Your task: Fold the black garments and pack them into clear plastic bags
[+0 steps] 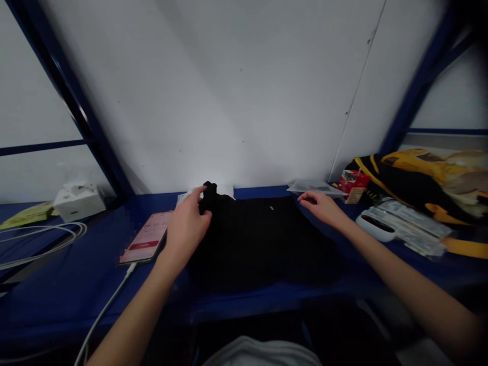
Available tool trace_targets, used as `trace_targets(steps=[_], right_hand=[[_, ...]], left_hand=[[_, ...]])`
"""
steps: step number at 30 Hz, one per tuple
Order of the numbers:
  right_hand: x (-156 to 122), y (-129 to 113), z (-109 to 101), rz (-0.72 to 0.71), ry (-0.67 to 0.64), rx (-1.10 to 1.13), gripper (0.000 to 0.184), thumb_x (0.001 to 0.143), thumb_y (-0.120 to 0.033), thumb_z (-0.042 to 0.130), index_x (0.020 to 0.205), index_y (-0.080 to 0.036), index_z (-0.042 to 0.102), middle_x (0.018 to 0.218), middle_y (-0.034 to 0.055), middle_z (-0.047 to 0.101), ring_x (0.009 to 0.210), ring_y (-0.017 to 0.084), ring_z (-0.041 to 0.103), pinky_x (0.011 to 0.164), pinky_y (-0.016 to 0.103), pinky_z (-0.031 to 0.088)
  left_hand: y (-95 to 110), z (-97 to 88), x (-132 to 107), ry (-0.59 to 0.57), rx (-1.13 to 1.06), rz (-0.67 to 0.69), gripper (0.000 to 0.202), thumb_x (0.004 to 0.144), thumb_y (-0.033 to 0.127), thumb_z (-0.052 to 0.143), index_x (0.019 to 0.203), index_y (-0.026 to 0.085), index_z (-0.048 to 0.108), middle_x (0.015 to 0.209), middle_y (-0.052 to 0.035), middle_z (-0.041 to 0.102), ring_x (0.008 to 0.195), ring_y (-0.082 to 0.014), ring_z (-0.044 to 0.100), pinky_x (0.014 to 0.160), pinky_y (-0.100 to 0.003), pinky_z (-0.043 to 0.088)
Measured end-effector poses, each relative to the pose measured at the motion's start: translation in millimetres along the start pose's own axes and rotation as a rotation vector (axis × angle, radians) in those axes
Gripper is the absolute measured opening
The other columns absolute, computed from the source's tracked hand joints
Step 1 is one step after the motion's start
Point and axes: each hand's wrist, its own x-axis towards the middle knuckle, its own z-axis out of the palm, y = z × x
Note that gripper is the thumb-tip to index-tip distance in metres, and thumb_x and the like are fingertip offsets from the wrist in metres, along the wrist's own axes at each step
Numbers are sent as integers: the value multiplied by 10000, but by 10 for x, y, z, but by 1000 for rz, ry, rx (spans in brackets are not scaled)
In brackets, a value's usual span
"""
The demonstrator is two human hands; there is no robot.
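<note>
A black garment (263, 239) lies spread on the blue table (68, 284) in front of me. My left hand (187, 226) is at its far left corner, fingers closed on a raised fold of the cloth. My right hand (322, 206) rests on the garment's far right corner, fingers curled down onto the fabric; whether it grips the cloth is unclear.
A phone (147, 238) with a lit pink screen lies left of the garment, a white cable (102, 315) running from it. A white box (79, 201) and coiled cables (41, 244) sit far left. At the right are a red carton (354, 185), a white device (375, 224) and a yellow-black bag (430, 178).
</note>
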Motion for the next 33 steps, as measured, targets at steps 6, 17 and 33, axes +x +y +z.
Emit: trace_targets(steps=[6,17,33], right_hand=[[-25,-14,31,-1,-46,1,153,739,-254,465,785,-207,603,791,40,658,718,184,588,644,306,437],[-53,-18,30,-5,-133,-55,156,748,-228,456,805,-200,599,812,48,660,742,191,590,676,308,432],[-235,-304,-29,-482,-483,-40,642,659,-135,520,1268,-301,403,1368,26,329,1252,239,276,1014,468,263]], left_hand=[[122,-55,170,114,22,66,464,691,129,492,1146,213,454,960,-75,620,821,-243,566,701,-373,446],[930,470,-216,-422,-28,808,358,729,250,564,1054,107,515,1032,-109,580,1005,-235,481,852,-345,423],[242,275,-82,-633,-375,55,574,777,490,453,1284,228,395,975,-82,620,844,-232,582,733,-346,450]])
